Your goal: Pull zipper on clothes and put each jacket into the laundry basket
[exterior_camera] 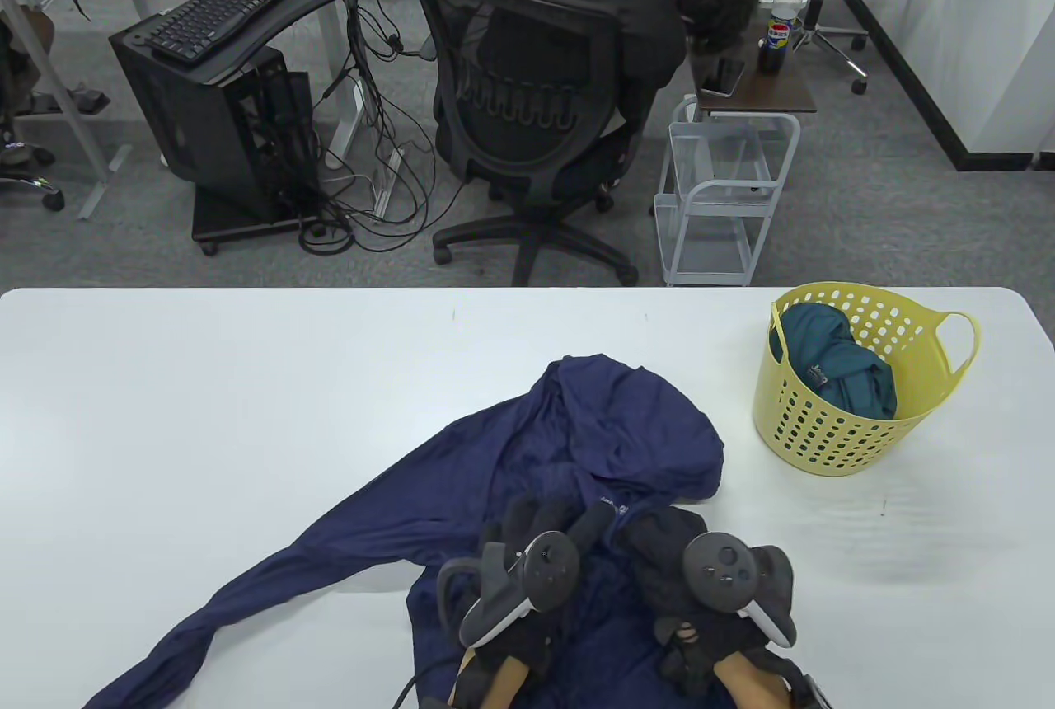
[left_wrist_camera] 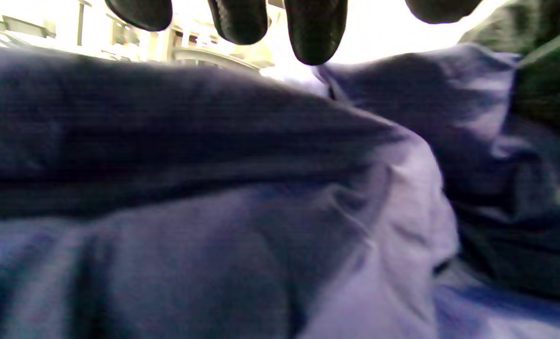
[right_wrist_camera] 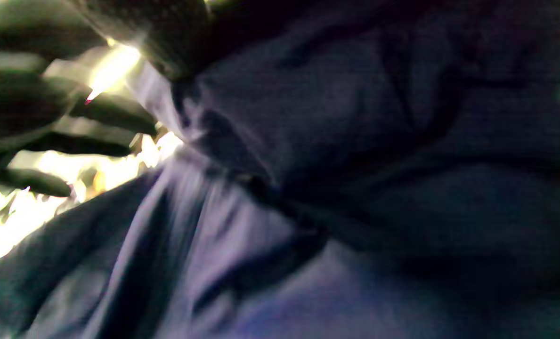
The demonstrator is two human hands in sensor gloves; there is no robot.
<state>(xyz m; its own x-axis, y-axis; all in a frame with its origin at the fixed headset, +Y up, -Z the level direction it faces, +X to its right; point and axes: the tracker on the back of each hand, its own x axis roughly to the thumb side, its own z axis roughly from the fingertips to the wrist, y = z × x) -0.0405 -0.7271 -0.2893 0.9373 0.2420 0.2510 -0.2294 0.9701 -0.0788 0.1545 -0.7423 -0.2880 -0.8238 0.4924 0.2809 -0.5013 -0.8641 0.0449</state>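
Item: navy jacket (exterior_camera: pixel 527 478), lying rumpled on the white table (exterior_camera: pixel 206 396), hood toward the far edge, one sleeve trailing left. We are resting our left hand (exterior_camera: pixel 527 552) on its middle, fingertips (left_wrist_camera: pixel 315 33) hanging straight and holding nothing. Our right hand (exterior_camera: pixel 700 577) is lying on the fabric beside it; its grasp we cannot tell. Yellow laundry basket (exterior_camera: pixel 824 429) is standing nearby at right, holding a teal jacket (exterior_camera: pixel 832 367).

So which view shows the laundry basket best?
The table view: the yellow basket stands whole on the table's right side, a teal jacket inside. Both wrist views show none of it, only blurred folds of the navy jacket and gloved fingertips.
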